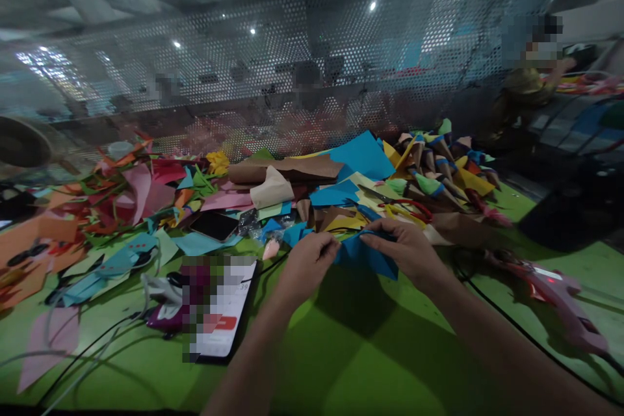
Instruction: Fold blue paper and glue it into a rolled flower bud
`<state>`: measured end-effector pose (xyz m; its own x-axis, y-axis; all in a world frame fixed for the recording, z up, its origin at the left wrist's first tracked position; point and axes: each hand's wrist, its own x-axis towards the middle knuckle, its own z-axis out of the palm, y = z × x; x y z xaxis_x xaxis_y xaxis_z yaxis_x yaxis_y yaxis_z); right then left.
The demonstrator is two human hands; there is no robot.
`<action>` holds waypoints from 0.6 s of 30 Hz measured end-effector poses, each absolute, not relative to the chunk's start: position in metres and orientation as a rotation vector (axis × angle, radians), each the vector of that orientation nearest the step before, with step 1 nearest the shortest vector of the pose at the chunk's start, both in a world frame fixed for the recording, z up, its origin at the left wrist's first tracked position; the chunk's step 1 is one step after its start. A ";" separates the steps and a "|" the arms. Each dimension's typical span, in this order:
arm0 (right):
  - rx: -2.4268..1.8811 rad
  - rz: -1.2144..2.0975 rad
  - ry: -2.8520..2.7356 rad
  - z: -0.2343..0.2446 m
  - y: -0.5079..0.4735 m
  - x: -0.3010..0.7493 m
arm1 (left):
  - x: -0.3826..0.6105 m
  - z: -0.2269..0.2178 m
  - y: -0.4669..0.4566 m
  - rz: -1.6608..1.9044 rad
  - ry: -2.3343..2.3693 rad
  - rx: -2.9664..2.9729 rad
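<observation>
Between my two hands, a blue sheet of paper or felt (370, 259) hangs just above the green table (380, 364). My left hand (312, 263) pinches its left part between thumb and fingers. At its upper right edge, my right hand (407, 250) holds it in a similar pinch. Beyond the hands lie cut pieces in blue, yellow and brown, with red-handled scissors (414, 209) among them. Whether the blue piece is folded where I grip it I cannot tell.
A pink glue gun (556, 299) lies at right, its cord running along the table. A lit phone (224, 312) stands at left near a purple device (170, 312); a dark phone (214, 225) lies behind. Brown cones (436, 166) are heaped at back right. A person (529, 78) sits beyond.
</observation>
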<state>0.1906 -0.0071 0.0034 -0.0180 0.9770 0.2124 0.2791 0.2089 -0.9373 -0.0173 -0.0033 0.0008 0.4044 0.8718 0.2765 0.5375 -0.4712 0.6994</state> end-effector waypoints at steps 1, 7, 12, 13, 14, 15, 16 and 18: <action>-1.257 0.892 -1.505 0.003 -0.008 0.190 | -0.016 0.001 -0.004 0.850 1.175 2.149; -1.261 0.636 -1.553 0.006 -0.011 0.189 | -0.013 -0.005 -0.001 0.934 1.175 1.858; -1.223 0.505 -1.312 0.006 -0.012 0.188 | -0.014 -0.015 0.006 1.236 1.262 1.400; -1.205 0.588 -1.281 0.003 -0.012 0.186 | -0.013 -0.016 0.006 1.272 1.256 1.325; -1.186 0.693 -1.270 0.001 -0.012 0.183 | -0.011 -0.017 0.006 1.299 1.246 1.267; -1.172 0.805 -1.273 -0.002 -0.012 0.179 | -0.009 -0.017 0.005 1.321 1.235 1.225; -1.164 0.908 -1.278 -0.005 -0.012 0.175 | -0.007 -0.018 0.004 1.339 1.227 1.194; -1.150 1.058 -1.268 -0.009 -0.012 0.168 | -0.003 -0.018 0.001 1.365 1.209 1.154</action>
